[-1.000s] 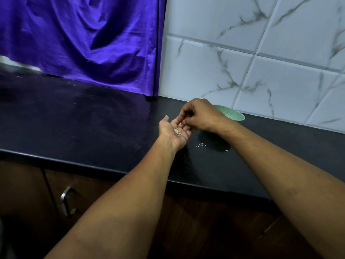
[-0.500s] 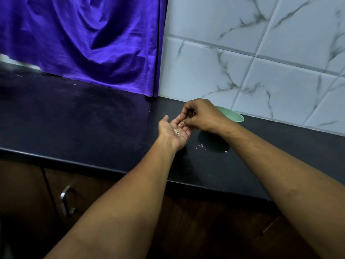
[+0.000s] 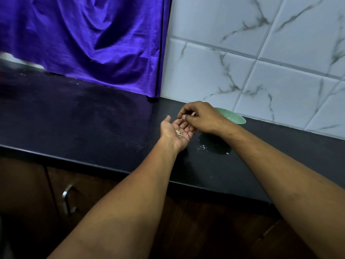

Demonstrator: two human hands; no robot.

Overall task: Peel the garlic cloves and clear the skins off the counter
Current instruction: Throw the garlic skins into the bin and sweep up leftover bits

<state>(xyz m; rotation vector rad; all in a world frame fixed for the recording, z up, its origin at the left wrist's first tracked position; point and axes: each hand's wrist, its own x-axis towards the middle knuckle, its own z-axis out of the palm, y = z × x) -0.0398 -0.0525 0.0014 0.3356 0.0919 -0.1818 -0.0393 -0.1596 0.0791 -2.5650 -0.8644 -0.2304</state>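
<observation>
Green bowl (image 3: 235,118) mostly hidden behind right hand (image 3: 201,118); contents not seen. Fingertips of left hand (image 3: 174,132) covered by it. Whether anything is pinched by right fingers: can't be told. Palm skins (image 3: 179,133) & counter flecks (image 3: 202,147) too small to ID. Forearms cropped at btm edge.

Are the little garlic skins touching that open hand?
Touching. The head view shows the pale garlic skins lying right on the upturned palm of the left hand, with no gap under them.
</observation>
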